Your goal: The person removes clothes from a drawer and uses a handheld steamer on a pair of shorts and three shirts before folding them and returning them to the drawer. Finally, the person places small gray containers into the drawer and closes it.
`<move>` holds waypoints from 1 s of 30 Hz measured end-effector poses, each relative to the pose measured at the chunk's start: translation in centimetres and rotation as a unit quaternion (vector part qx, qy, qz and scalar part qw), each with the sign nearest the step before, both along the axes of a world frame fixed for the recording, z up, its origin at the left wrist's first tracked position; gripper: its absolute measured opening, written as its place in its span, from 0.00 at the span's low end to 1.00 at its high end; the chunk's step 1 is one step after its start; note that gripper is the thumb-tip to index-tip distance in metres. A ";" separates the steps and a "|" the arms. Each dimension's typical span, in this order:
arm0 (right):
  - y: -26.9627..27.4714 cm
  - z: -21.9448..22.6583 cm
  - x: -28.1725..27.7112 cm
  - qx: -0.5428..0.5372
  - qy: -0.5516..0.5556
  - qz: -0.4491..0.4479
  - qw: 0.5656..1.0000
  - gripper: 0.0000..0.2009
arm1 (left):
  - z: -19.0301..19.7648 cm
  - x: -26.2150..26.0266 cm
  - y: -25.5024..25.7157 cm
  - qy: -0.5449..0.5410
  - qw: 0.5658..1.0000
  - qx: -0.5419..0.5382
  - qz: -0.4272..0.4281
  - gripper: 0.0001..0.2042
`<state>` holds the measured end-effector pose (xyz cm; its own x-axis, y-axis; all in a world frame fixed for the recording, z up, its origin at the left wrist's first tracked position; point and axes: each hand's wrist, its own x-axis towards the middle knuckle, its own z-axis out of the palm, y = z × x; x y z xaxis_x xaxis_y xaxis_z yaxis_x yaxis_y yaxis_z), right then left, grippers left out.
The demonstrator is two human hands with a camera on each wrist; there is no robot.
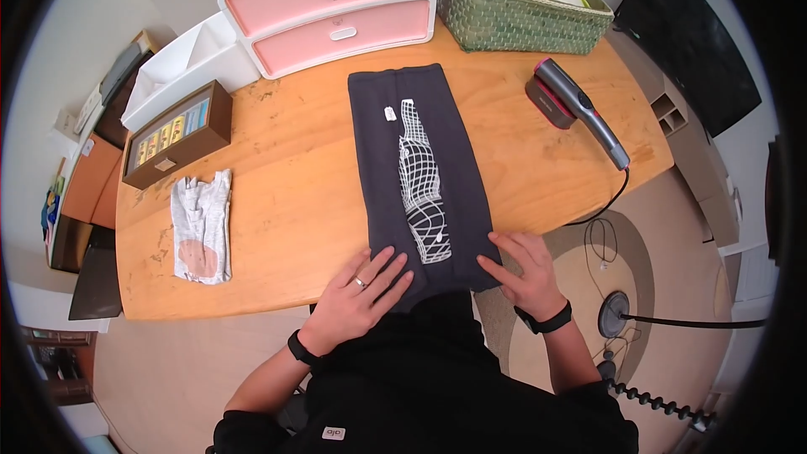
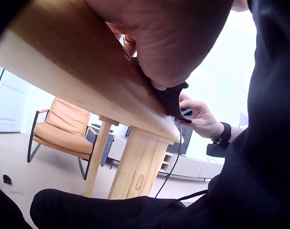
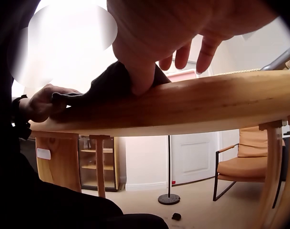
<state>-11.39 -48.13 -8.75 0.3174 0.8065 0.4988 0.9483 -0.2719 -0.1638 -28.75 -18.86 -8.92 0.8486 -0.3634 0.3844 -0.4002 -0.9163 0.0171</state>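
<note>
A dark folded garment [image 1: 466,168] with a white grid print lies lengthwise on the wooden table, its near end at the table's front edge. At its near left corner my left hand [image 1: 357,296] grips the cloth, fingers on top and thumb hidden from the head view. My right hand [image 1: 531,276] pinches the near right edge; the left wrist view shows the cloth between that hand's thumb and fingers. In the right wrist view, the right thumb [image 3: 141,78] presses against the dark cloth [image 3: 109,85].
A folded grey shirt [image 1: 202,223] lies at left, below a brown box [image 1: 220,113]. Pink drawers [image 1: 336,34] and a green basket [image 1: 525,25] of plush toys stand at the back. A handheld steamer [image 1: 580,105] rests at right, its cord [image 1: 601,214] trailing off the edge.
</note>
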 end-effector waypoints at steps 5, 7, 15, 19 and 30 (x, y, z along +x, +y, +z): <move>-0.7 1.0 -0.2 0.003 0.105 0.061 0.993 0.21 | 1.2 -1.2 0.6 0.028 0.994 -0.069 -0.079 0.19; -0.6 1.4 -0.2 0.037 0.166 0.084 0.982 0.20 | 1.6 -1.4 0.6 0.029 0.984 -0.150 -0.096 0.19; 3.5 5.1 4.6 0.101 0.491 0.095 0.860 0.08 | 6.4 3.2 3.3 0.207 0.846 -0.491 0.005 0.11; 8.2 3.5 11.2 0.116 0.546 0.060 0.827 0.11 | 6.1 9.8 6.5 0.240 0.688 -0.677 0.101 0.13; 19.2 -0.1 23.9 0.098 0.693 -0.041 0.713 0.13 | 2.1 23.8 14.4 0.300 0.516 -0.782 0.181 0.16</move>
<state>12.47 -28.93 -8.80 0.6570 0.7148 -0.2394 -0.1789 -0.1607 -0.9707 -4.95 -4.43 -6.81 0.8888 0.2165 -0.4038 0.2997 0.3920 0.8698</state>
